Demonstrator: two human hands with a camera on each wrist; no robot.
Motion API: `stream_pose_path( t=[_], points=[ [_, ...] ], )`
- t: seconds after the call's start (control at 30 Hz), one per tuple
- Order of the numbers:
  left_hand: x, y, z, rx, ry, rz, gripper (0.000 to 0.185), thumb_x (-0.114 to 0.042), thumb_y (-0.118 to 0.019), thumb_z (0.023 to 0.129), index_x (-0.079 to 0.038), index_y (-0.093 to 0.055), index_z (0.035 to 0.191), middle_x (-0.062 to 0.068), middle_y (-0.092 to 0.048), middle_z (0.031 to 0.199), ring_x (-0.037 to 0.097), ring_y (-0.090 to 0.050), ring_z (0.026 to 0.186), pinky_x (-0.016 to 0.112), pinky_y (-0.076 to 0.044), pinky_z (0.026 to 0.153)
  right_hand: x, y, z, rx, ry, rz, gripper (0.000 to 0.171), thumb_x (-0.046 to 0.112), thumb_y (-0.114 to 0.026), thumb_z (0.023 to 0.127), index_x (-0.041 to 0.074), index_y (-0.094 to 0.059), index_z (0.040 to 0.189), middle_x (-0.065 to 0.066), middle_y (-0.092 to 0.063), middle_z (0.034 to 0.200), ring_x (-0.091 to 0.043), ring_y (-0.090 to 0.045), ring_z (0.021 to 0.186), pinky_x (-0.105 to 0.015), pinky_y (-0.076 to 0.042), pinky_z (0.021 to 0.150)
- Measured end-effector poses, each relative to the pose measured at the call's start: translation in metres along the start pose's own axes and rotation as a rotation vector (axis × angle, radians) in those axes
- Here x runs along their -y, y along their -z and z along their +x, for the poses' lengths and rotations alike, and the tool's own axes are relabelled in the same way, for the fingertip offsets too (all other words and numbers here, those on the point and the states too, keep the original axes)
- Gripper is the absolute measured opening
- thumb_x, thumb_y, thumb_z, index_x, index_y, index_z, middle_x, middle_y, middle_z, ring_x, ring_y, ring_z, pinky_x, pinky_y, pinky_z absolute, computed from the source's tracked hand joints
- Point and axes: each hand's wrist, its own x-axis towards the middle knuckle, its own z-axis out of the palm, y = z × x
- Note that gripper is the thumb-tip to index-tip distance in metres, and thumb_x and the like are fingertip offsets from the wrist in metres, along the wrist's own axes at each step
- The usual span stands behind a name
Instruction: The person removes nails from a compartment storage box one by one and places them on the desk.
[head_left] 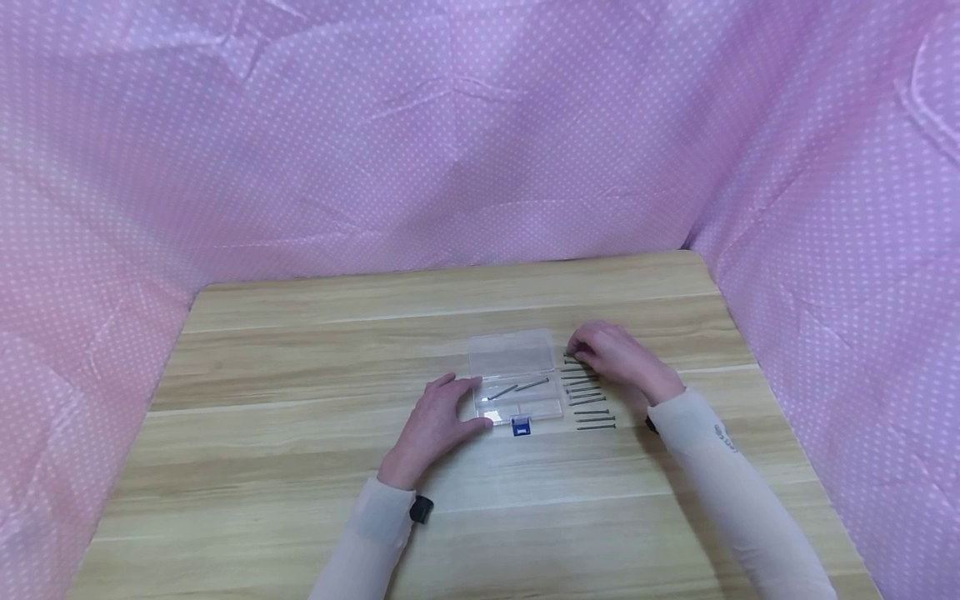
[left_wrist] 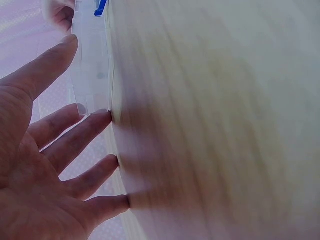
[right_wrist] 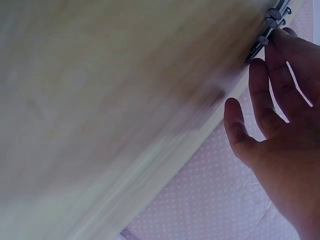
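Observation:
A clear plastic box (head_left: 556,408) with a blue latch tab (head_left: 521,426) lies on the table, its lid (head_left: 510,353) folded back. Two nails (head_left: 532,384) lie inside it. My left hand (head_left: 431,425) is at the box's left end, thumb by the front corner and fingers along the side. In the left wrist view its fingers are nearly straight. Right of the box several nails (head_left: 595,418) lie in a column. At its far end my right hand (head_left: 611,357) pinches a nail (head_left: 567,355), mostly hidden by the fingers. The right wrist view shows nail heads (right_wrist: 273,14) beside those fingertips.
A light wood-grain table (head_left: 300,400) bears everything. Pink polka-dot cloth (head_left: 450,150) hangs behind it and along both sides. Each wrist wears a dark strap-on device, such as the left one (head_left: 422,509).

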Motion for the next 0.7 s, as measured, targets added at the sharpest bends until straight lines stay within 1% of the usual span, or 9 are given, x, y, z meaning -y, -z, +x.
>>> stream_pose_path(
  t=[0.27, 0.43, 0.7],
  points=[
    [0.001, 0.001, 0.000, 0.003, 0.001, -0.013, 0.068, -0.040, -0.085, 0.085, -0.010, -0.062, 0.142, 0.011, -0.062, 0.143, 0.038, -0.041, 0.146, 0.056, -0.036, 0.119, 0.001, 0.002, -0.003, -0.008, -0.026, 0.046, 0.014, 0.000, -0.069, 0.095, 0.007, -0.074, 0.106, -0.009, -0.073, 0.105, -0.029, -0.068, 0.102, -0.050, -0.055, 0.097],
    [0.001, 0.002, 0.001, 0.002, -0.003, -0.008, 0.068, -0.040, -0.085, 0.085, -0.010, -0.062, 0.142, 0.011, -0.062, 0.143, 0.038, -0.041, 0.145, 0.056, -0.036, 0.119, 0.006, 0.005, -0.005, -0.035, -0.029, 0.039, 0.014, 0.003, -0.070, 0.096, 0.006, -0.073, 0.109, -0.010, -0.073, 0.107, -0.029, -0.068, 0.103, -0.050, -0.055, 0.096],
    [0.001, 0.002, 0.000, 0.004, 0.002, -0.013, 0.069, -0.041, -0.085, 0.085, -0.011, -0.062, 0.143, 0.011, -0.062, 0.144, 0.038, -0.041, 0.145, 0.057, -0.037, 0.118, 0.019, 0.008, -0.009, -0.106, 0.012, 0.028, 0.014, 0.005, -0.073, 0.095, 0.004, -0.073, 0.109, -0.011, -0.073, 0.107, -0.029, -0.069, 0.101, -0.051, -0.055, 0.096]
  ],
)
